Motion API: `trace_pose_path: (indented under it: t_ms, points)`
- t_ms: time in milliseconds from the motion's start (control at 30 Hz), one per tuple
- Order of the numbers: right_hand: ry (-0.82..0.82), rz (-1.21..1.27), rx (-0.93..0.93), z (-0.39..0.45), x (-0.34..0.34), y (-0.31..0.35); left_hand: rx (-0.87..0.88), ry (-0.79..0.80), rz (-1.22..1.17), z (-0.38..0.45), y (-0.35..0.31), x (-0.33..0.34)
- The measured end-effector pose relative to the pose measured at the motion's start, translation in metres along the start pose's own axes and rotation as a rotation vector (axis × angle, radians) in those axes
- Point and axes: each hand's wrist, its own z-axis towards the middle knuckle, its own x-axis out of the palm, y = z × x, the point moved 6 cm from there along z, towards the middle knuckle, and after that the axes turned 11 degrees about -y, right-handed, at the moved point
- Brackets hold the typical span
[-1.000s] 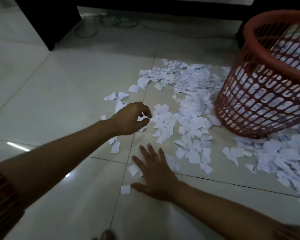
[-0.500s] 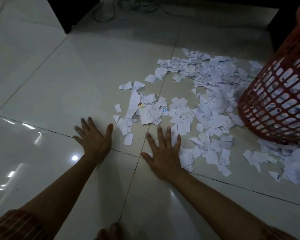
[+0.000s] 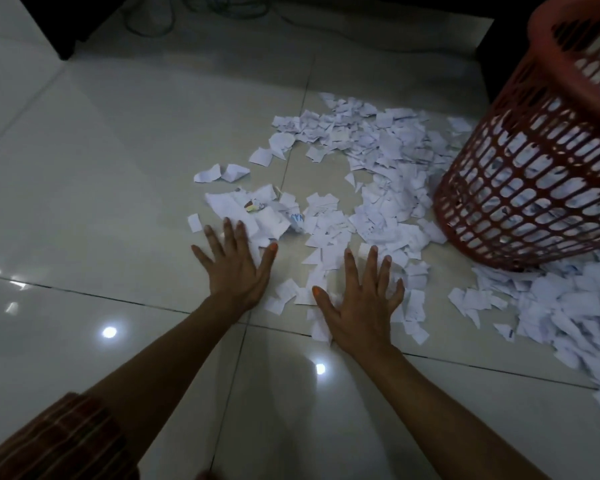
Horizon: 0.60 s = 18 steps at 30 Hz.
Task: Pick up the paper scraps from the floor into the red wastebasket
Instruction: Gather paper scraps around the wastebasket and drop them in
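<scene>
Many white paper scraps [image 3: 371,188] lie spread over the pale tiled floor, reaching up to the red wastebasket [image 3: 534,168] at the right, whose mesh wall shows paper inside. My left hand [image 3: 234,268] lies flat on the floor with fingers spread, its fingertips touching the near-left edge of the scraps. My right hand [image 3: 361,303] also lies flat with spread fingers, resting on scraps at the pile's near edge. Neither hand holds anything.
A second heap of scraps [image 3: 568,306] lies at the right, in front of the basket. Dark furniture [image 3: 66,26] stands at the far left, with cables [image 3: 194,8] on the floor beside it. The tiles to the left and near me are bare and glossy.
My left hand let go of its pinch at the pile, then came down flat and slid in toward the scraps. My right hand pushed forward onto the pile's near edge.
</scene>
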Motion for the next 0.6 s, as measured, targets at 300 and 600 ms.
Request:
trace_pose_path:
  t_ms: [300, 600]
  points:
    - [0.134, -0.02, 0.207, 0.004, 0.002, -0.047, 0.3, -0.156, -0.379, -0.011, -0.053, -0.013]
    - [0.108, 0.069, -0.22, -0.002, 0.02, 0.024, 0.108, -0.326, -0.415, 0.015, -0.006, -0.037]
